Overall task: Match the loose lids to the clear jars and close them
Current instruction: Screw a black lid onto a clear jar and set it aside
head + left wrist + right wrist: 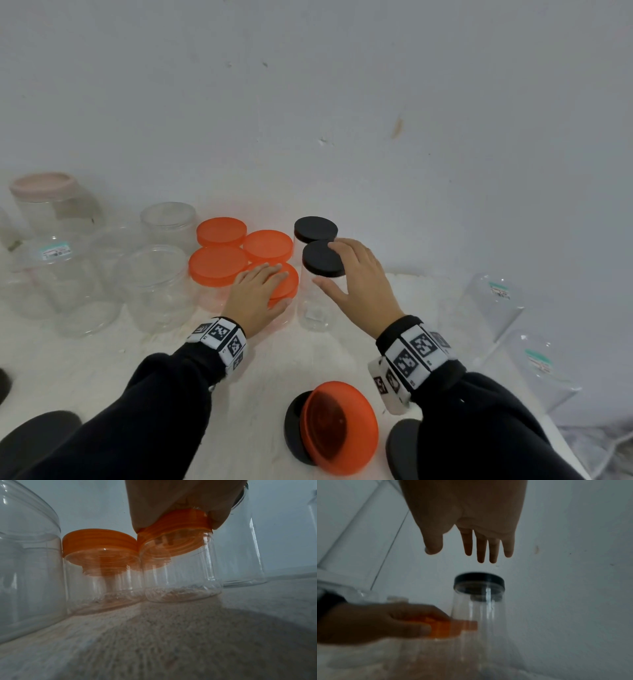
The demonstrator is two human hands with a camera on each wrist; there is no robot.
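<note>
My left hand (257, 294) lies over the orange lid (287, 284) of a clear jar (180, 581), with the thumb curled round the lid's rim. In the left wrist view the palm (171, 500) covers this lid (175, 524), which sits tilted on the jar. My right hand (356, 274) hovers with spread, straight fingers just above a black-lidded clear jar (322, 263) and holds nothing. The right wrist view shows a gap between the fingertips (481, 558) and the black lid (479, 581). A second black-lidded jar (315, 229) stands behind.
Three more orange-lidded jars (215, 265) crowd the left of my left hand. Open clear jars (154, 287) stand further left, one with a pink lid (44, 185). Near me an orange lid (339, 431) leans on a black lid (294, 431); more black lids (404, 448) lie nearby. Labelled jars (489, 308) sit right.
</note>
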